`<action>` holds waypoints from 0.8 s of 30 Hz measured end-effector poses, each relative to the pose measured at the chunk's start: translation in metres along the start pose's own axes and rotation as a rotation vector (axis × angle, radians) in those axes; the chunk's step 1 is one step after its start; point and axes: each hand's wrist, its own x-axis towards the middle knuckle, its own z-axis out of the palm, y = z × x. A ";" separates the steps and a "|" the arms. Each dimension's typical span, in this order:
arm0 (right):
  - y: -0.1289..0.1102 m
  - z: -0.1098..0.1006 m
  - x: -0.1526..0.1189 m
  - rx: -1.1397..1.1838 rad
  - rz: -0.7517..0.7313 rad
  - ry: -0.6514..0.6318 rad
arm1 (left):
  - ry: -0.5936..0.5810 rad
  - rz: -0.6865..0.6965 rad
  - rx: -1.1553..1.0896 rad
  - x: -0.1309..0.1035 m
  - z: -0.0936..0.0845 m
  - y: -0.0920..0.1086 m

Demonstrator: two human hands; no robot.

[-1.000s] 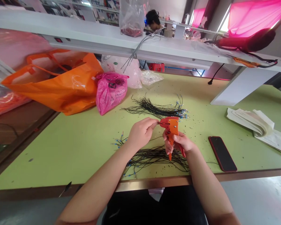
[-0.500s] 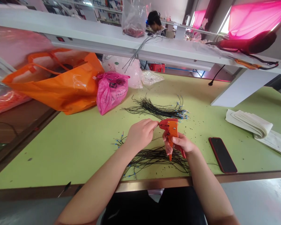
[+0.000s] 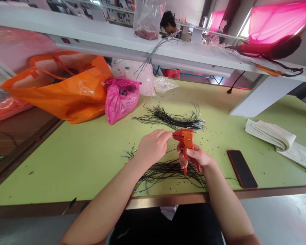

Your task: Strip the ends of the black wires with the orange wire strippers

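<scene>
My right hand [image 3: 195, 156] is wrapped round the handles of an orange and red wire stripper [image 3: 187, 139], held upright over the table. At the tool's jaws, my left hand [image 3: 153, 146] pinches a thin black wire, its end hidden between fingertips and jaws. Below both hands lies a loose bundle of black wires [image 3: 165, 172] with small blue ends, partly covered by my left forearm. Beyond the tool rests a second bundle of black wires [image 3: 170, 117], its blue tips gathered on the right.
A phone [image 3: 242, 169] and folded papers [image 3: 270, 134] lie at right. Orange [image 3: 79, 92] and pink [image 3: 122, 100] bags stand at back left. A white shelf [image 3: 104, 39] spans the back, with a plug cord [image 3: 236, 83] hanging down. Another person [image 3: 168, 23] sits beyond.
Almost nothing differs. Both hands stay at the wire stripper with the wire at its jaws; the view has shifted very slightly.
</scene>
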 end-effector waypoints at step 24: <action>0.005 0.036 0.006 0.176 -0.082 0.014 | 0.244 -0.011 -0.189 0.000 0.006 -0.014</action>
